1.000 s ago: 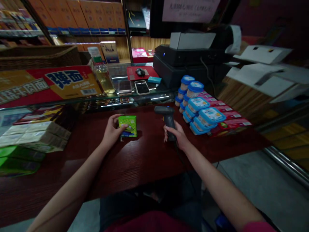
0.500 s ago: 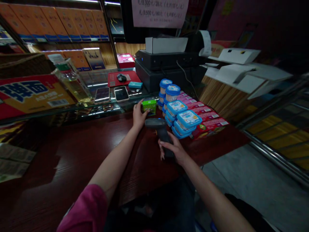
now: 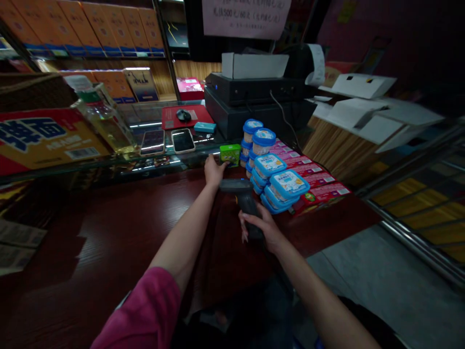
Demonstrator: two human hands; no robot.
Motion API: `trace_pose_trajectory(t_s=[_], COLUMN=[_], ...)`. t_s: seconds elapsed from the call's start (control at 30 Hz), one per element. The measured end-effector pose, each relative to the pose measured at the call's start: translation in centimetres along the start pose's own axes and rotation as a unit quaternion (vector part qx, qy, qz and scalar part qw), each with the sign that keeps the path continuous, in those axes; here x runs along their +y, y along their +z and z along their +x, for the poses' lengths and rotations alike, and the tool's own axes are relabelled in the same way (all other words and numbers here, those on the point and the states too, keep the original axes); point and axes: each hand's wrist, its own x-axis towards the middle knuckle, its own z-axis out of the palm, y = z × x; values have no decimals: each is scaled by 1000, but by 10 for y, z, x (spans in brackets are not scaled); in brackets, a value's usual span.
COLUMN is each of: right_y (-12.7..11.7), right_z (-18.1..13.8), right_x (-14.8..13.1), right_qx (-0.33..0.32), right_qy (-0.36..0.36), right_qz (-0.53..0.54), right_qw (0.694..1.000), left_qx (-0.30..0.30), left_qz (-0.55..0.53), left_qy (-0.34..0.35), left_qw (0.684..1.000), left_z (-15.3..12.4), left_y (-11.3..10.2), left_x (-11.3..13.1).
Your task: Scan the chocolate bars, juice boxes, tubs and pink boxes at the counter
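My right hand [image 3: 267, 225] is wrapped round the handle of a black barcode scanner [image 3: 249, 206], its head pointing left above the dark red wooden counter [image 3: 145, 228]. A small green box [image 3: 230, 155] stands upright at the counter's back, beside the stacked tubs. My left hand [image 3: 214, 170] is just left of this box, thumb out by its lower left corner and the other fingers partly hidden; it does not appear to grip the box. Blue-lidded round tubs [image 3: 263, 140] and rectangular tubs [image 3: 289, 183] are stacked to the right, in front of a row of red-and-pink boxes [image 3: 321, 182].
Two phones [image 3: 183, 140] lie on the glass top, near a mouse [image 3: 183, 115] on a red mat. Behind are a black cash drawer [image 3: 254, 111] and a receipt printer [image 3: 301, 63]. An oil bottle [image 3: 109, 123] and a large carton [image 3: 47, 140] stand left.
My left hand has come away from the green box, which now stands close against the tubs. The scanner stays in my right hand. The whole view has shifted slightly.
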Motion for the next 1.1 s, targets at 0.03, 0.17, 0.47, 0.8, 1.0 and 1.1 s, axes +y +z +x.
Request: trace_pose_trajectory(t_s=[0.03, 0.17, 0.47, 0.8, 1.0, 1.1], right_y=[0, 1, 35, 209, 219, 207], right_z=[0, -5, 3, 35, 27, 21], right_x=[-1, -5, 1, 73, 87, 80], right_qx=[2, 15, -63, -310, -371, -369], right_qy=[-2, -11, 37, 128, 158, 161], right_qz=[-2, -17, -32, 43, 18, 2], right_qw=[1000, 1000, 997, 941, 915, 915], left_qx=[-2, -29, -44, 419, 397, 388], left_qz=[-11, -75, 130, 352, 200, 174], left_qy=[-3, -5, 155, 76, -48, -61], left_qw=[1000, 997, 978, 833, 895, 903], left_z=[-2, -25, -143, -245, -235, -232], left_y=[-1, -28, -266, -511, -551, -551], left_x=[0, -1, -9, -26, -60, -65])
